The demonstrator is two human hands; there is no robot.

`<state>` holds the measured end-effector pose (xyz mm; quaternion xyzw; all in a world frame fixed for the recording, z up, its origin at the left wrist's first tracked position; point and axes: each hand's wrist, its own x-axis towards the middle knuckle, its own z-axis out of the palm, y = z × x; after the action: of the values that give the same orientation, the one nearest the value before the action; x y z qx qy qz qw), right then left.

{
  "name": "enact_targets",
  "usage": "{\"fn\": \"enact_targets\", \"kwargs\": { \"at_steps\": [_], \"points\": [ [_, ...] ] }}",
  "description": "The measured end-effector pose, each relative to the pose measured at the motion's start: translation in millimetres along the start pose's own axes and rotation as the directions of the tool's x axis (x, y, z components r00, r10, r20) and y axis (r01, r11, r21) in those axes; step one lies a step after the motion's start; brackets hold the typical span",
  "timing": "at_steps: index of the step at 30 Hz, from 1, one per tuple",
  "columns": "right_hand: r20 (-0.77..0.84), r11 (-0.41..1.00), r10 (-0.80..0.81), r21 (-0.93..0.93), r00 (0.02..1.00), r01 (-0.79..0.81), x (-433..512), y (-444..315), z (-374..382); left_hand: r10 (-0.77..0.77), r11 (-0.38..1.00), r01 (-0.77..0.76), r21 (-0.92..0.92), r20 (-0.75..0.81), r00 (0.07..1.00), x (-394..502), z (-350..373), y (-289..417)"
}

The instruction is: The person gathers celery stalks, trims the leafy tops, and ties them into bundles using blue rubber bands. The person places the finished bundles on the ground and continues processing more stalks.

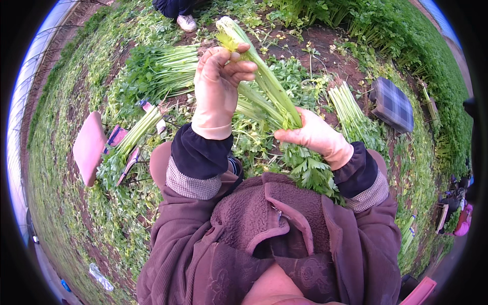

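My right hand (316,137) is closed around a bunch of celery (272,85) just below where its stalks turn leafy. Its pale root end slants up and away from me, while the green leaves (312,169) hang towards my lap. At the upper end, my left hand (221,82) pinches a small yellow celery leaf (227,41) between its fingertips, beside the thick stalks. Both hands appear to wear thin, pale gloves. Further stalks (257,103) show behind the bunch, partly hidden by my left hand.
Celery lies in a large pile (171,66) ahead left, with smaller bundles at left (137,129) and right (345,103). A pink padded seat (89,148) and a plaid cushion (392,105) flank me. Another person's shoe (187,23) is ahead. Standing celery (411,49) grows at right.
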<state>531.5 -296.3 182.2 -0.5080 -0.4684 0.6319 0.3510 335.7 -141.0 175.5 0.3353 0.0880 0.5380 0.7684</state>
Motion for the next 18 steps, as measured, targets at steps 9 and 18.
{"fn": "enact_targets", "kwargs": {
  "at_steps": [9,18],
  "points": [
    [-0.030,0.979,0.186,0.092,0.982,-0.182,-4,15,-11,0.715,0.699,-0.535,0.475,-0.450,0.535,35,-66,127],
    [-0.223,0.943,-0.214,0.206,0.951,0.261,44,-20,-34,-0.431,0.857,0.469,0.214,-0.201,0.880,19,-80,-38]
  ]
}}
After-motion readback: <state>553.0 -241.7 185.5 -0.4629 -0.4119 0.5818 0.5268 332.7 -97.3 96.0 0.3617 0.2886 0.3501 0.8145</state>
